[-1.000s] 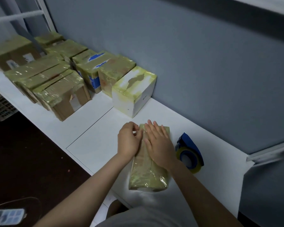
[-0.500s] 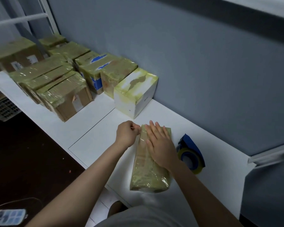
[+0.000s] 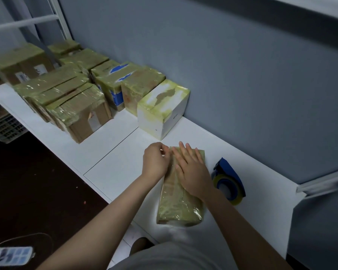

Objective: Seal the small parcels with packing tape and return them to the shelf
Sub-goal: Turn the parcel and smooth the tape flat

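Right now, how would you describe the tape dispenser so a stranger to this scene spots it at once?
Follow the long white shelf along the grey wall to the parcel under the right hand. Just right of it lies the tape dispenser. It alone is blue and rounded, holding a yellowish roll; its neighbours are boxy taped parcels.

White box behind parcel, dispenser beside.

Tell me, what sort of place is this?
Likely a parcel packing or storage room: taped boxes stand in rows on a long white shelf, and a blue tape dispenser lies beside the tape-wrapped parcel under the person's hands.
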